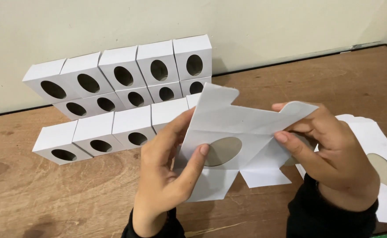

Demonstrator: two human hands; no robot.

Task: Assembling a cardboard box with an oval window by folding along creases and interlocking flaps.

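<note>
Flat white card blank [233, 128] hides most of the left hand's [167, 172] palm and part of the right hand's [330, 150] fingers, plus approx. the rightmost box of the front row of white boxes [114, 132]. Stack of flat blanks [378, 163] is cut off at the right edge, partly behind the right hand. Both wrists run off the bottom edge; sleeves probably dark.

A flat white die-cut box blank [233, 128] with an oval window and fold creases is held tilted above the wooden table [290, 79], pinched at its left and right edges, just in front of the folded white window boxes [127, 75].
</note>
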